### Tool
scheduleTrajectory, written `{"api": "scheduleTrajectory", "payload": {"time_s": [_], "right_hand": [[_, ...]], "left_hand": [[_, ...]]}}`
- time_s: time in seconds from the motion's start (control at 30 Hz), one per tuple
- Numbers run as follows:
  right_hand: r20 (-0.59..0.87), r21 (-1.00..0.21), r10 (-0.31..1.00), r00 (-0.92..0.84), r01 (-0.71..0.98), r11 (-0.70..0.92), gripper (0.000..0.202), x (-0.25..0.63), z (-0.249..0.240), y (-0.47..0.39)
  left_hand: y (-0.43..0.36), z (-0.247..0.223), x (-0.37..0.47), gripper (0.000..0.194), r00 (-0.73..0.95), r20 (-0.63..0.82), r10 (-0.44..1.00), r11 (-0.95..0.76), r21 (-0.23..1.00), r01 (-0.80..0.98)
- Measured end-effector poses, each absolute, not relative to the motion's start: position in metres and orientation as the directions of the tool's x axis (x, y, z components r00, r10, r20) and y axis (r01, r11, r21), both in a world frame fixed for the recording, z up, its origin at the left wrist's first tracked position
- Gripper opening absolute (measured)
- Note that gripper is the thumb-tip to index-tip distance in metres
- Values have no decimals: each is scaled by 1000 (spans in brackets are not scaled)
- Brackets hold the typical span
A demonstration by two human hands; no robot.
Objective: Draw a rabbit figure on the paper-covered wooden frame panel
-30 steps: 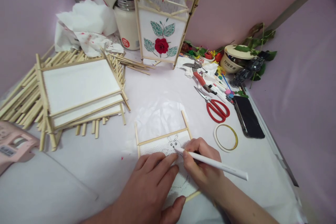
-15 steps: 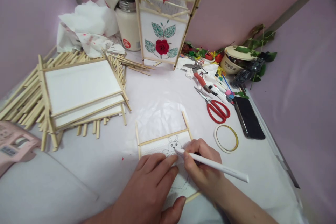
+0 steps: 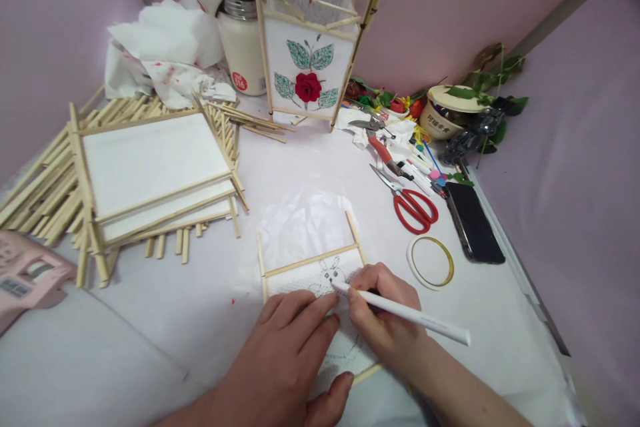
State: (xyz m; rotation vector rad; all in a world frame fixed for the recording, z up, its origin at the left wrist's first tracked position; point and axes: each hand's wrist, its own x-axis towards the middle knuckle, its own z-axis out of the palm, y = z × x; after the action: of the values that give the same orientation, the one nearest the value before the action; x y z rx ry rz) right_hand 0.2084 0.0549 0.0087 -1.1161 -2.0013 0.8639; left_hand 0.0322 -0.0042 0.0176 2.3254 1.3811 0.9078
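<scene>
Two hands work at the near edge of the tabletop [image 3: 210,320], which is covered in smooth pale plastic sheet. Far left, loose pale wooden sticks [image 3: 35,193] lie fanned out, and on them a stack of stick-framed panels [image 3: 150,173] faced with flat white paper. Behind these sits crumpled white tissue [image 3: 160,47], then a cream steel flask [image 3: 243,47] with its lid flipped back, then an upright stick-framed screen [image 3: 307,67] painted with a red rose and green leaves.

Left hand [image 3: 287,360] lies flat, fingers spread and released, pressing down on a small stick-framed paper panel [image 3: 313,273]; it holds nothing. That panel lies front centre, textured like tissue, with a thin black rabbit outline on it.

Right hand [image 3: 385,317] has a closed grip, thumb and fingers pinched on a slim white pen [image 3: 405,313]; the pen tip touches the paper just below the rabbit's head.

Right of the hands: a flat ring of yellowish tape [image 3: 430,261], red-handled scissors [image 3: 407,203], a glossy black phone [image 3: 473,223], and a round lidded bowl [image 3: 447,113] among green leaves.
</scene>
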Motion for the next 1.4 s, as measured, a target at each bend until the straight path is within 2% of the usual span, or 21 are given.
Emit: {"api": "scheduleTrajectory", "payload": {"time_s": [0.43,0.73,0.93,1.1,1.4], "right_hand": [[255,-801,872,-417,414,432,10,208,8,56],[253,-806,892,-374,429,408,10,208,8,54],[247,-801,881,-404,426,420,11,209,8,55],[251,-804,874,-415,413,427,12,209,8,56],[238,-816,893,-383,420,398,8,209,8,55]], "left_hand": [[-7,4,34,30,298,411,862,-496,559,664],[-5,18,31,32,358,353,865,-499,520,693],[-8,7,35,31,303,420,855,-505,544,670],[-9,2,35,32,292,409,864,-492,567,661],[-6,9,33,30,314,407,857,-503,537,677]]}}
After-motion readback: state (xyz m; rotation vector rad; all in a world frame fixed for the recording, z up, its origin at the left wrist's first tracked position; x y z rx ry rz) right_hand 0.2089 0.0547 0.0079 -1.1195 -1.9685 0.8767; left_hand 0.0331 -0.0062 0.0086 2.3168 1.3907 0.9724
